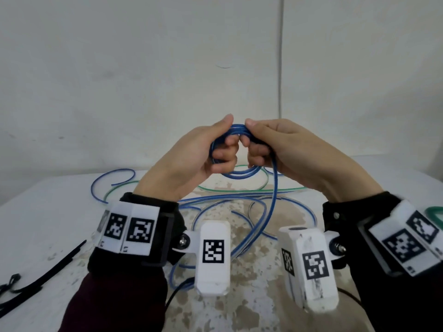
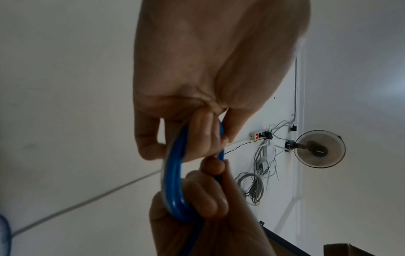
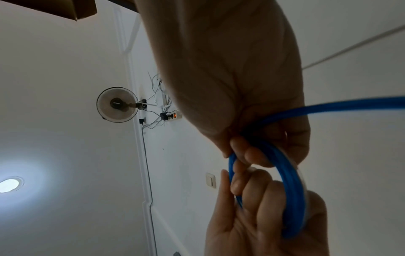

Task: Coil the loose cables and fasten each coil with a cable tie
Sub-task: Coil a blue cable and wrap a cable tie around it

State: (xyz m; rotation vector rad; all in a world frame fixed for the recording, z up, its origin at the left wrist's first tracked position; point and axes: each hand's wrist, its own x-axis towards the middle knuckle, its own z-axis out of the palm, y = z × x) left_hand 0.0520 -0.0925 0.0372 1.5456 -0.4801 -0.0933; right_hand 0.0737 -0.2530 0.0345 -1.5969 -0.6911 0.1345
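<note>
I hold a small blue cable coil up above the table with both hands. My left hand grips its left side, fingers curled through the loop and thumb on top. The right hand grips the right side the same way. In the left wrist view the coil runs under my left hand's fingers. In the right wrist view the coil sits in my right hand's fingers. The coil's loose tail drops from the right hand to the table.
Loose blue cables and a green cable lie tangled on the white table under my hands. Several black cable ties lie at the front left. A green coil shows at the right edge. A wall stands close behind.
</note>
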